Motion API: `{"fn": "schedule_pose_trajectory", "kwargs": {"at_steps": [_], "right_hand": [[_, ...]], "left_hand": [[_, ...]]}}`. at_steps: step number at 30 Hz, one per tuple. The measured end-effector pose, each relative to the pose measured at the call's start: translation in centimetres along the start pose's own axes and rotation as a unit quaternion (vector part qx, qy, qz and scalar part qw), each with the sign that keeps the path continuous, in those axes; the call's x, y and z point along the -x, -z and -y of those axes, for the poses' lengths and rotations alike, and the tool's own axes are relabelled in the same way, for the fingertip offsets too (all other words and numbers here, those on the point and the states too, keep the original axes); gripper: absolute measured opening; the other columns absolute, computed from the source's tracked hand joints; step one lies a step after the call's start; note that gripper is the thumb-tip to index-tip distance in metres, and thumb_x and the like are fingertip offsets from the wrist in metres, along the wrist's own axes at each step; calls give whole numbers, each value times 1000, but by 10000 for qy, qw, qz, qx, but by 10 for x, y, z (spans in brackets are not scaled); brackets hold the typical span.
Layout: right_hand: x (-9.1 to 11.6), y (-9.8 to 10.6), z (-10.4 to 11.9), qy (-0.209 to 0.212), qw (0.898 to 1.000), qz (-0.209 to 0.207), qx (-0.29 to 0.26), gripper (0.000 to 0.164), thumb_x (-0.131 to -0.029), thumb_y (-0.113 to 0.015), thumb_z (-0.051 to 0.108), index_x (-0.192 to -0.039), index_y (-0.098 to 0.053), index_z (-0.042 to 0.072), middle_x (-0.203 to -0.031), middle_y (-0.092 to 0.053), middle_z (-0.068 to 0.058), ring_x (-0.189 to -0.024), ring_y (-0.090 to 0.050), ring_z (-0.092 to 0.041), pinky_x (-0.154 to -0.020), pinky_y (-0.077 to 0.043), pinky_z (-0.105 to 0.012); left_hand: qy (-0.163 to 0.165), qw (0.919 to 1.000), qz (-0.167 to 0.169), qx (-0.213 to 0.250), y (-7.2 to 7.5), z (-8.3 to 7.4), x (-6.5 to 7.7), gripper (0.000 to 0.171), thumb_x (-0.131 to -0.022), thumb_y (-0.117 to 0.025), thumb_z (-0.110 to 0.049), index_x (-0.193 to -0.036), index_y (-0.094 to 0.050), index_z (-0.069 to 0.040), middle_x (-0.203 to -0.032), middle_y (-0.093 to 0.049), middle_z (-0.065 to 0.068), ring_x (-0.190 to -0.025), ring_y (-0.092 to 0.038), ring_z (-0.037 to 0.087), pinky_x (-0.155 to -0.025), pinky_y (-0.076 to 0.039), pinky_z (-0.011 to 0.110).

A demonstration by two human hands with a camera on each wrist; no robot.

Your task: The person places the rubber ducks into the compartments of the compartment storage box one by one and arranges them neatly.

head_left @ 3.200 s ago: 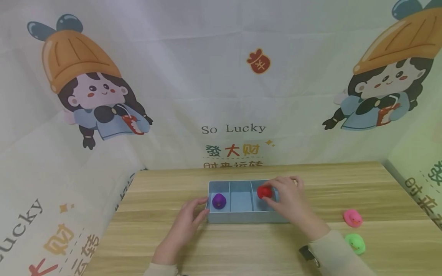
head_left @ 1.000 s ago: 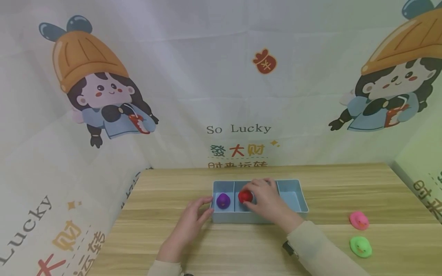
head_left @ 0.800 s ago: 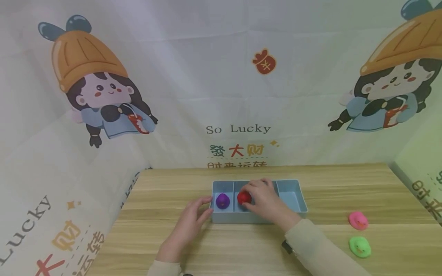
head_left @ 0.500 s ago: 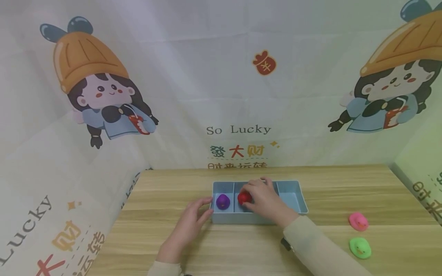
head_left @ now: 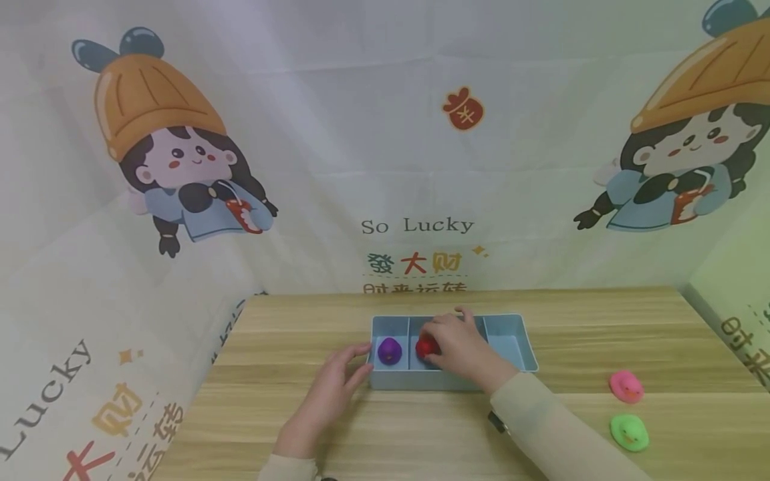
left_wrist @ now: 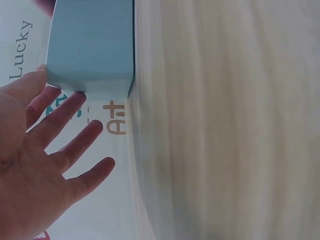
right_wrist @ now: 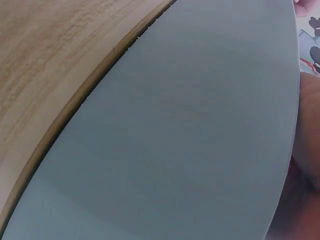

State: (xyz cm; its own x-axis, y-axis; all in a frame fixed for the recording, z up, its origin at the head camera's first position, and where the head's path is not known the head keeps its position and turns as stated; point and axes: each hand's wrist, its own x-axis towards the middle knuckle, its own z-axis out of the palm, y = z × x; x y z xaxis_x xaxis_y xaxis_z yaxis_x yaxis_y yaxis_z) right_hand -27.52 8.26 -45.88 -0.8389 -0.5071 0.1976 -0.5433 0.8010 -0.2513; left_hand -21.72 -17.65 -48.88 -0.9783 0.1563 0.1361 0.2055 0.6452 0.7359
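Observation:
A light blue box (head_left: 433,381) with three compartments stands on the table. Its left compartment holds a purple rubber duck (head_left: 390,351). My right hand (head_left: 462,344) reaches into the middle compartment and pinches a red rubber duck (head_left: 424,347), which the fingers partly cover. The right compartment's bare floor shows. At the box's left end, my left hand (head_left: 331,384) touches the wall with its fingertips. The left wrist view shows that hand (left_wrist: 50,155) with spread, fairly straight fingers against the box (left_wrist: 92,45). In the right wrist view the box's front wall (right_wrist: 175,125) hides most of the right hand.
Right of the box, a pink rubber duck (head_left: 626,387) and a green rubber duck (head_left: 629,433) sit on the wooden table (head_left: 421,434). A printed cloth (head_left: 337,133) hangs behind the table and along both sides.
From over the right compartment, my right hand has carried the red duck left to the middle one, then slightly lower. My left hand has stayed at the box's left end.

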Motion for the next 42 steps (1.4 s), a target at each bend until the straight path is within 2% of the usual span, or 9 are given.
{"fn": "schedule_pose_trajectory", "kwargs": {"at_steps": [16,22,28,33,37,42], "right_hand": [[-9,0,2,-144,9989,345,277,25,-80,-90,22,-100,-76,20,-97,-75,4,-99,-66,-19,-122,-23,-68],[-11,1,3,-157,9986,353,370,24,-79,-90,22,-97,-75,20,-92,-73,5,-94,-65,-18,-121,-24,-68],[-10,-2,3,-171,9990,336,239,23,-78,-90,20,-95,-74,20,-89,-72,6,-92,-65,-17,-122,-22,-69],[-8,-3,2,-176,9991,349,153,24,-80,-89,22,-98,-75,20,-94,-73,5,-95,-65,-18,-122,-22,-69],[-7,-2,0,-100,9994,325,-48,24,-84,-87,26,-105,-75,20,-104,-75,3,-106,-66,-20,-123,-21,-67],[-1,2,-1,43,9998,81,-188,27,-86,-85,28,-110,-76,20,-114,-75,3,-118,-64,-21,-123,-23,-65]], "left_hand": [[49,10000,-17,42,-1,-1,-1,45,-101,-65,-25,-143,-59,-13,-150,-57,12,-143,-48,40,-123,-33,63],[32,10000,-12,35,-2,0,-2,44,-102,-65,-26,-144,-59,-14,-151,-57,11,-143,-48,40,-122,-33,63],[40,9999,-10,117,-1,-2,-1,44,-101,-65,-23,-143,-59,-11,-150,-58,11,-143,-49,39,-123,-34,61],[10,10000,5,98,-1,-2,0,43,-102,-65,-22,-143,-59,-11,-150,-58,11,-142,-49,39,-123,-34,61],[25,9999,9,98,-1,-2,0,43,-102,-65,-23,-143,-59,-11,-150,-58,11,-143,-49,39,-123,-34,61],[69,9999,8,120,-1,-1,0,44,-102,-65,-24,-143,-59,-11,-150,-58,11,-143,-48,40,-123,-33,62]]}}
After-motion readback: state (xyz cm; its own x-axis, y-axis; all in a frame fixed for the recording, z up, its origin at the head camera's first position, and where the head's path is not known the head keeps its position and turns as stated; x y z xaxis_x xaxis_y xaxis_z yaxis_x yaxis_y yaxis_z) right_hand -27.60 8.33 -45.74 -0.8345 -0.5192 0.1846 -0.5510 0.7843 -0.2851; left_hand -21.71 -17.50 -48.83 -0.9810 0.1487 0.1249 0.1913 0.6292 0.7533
